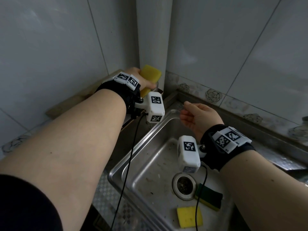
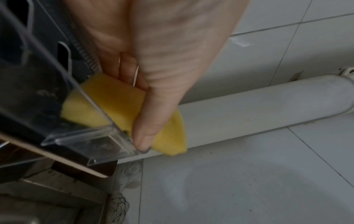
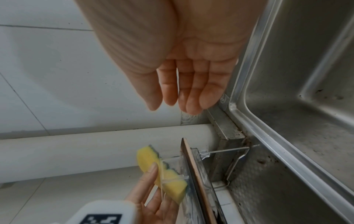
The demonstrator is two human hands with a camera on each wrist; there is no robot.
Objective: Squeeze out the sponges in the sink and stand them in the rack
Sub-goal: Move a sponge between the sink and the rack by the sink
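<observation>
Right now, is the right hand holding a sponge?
No, the right hand hangs empty with relaxed fingers by the sink rim, while the left hand holds the yellow sponge.

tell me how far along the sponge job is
Nothing looks racked yet. In hand: the left hand grips a sponge, partly down into the clear rack. Left: the yellow sponge and the green-backed sponge lying in the sink. The right hand is open and holds nothing.
</observation>
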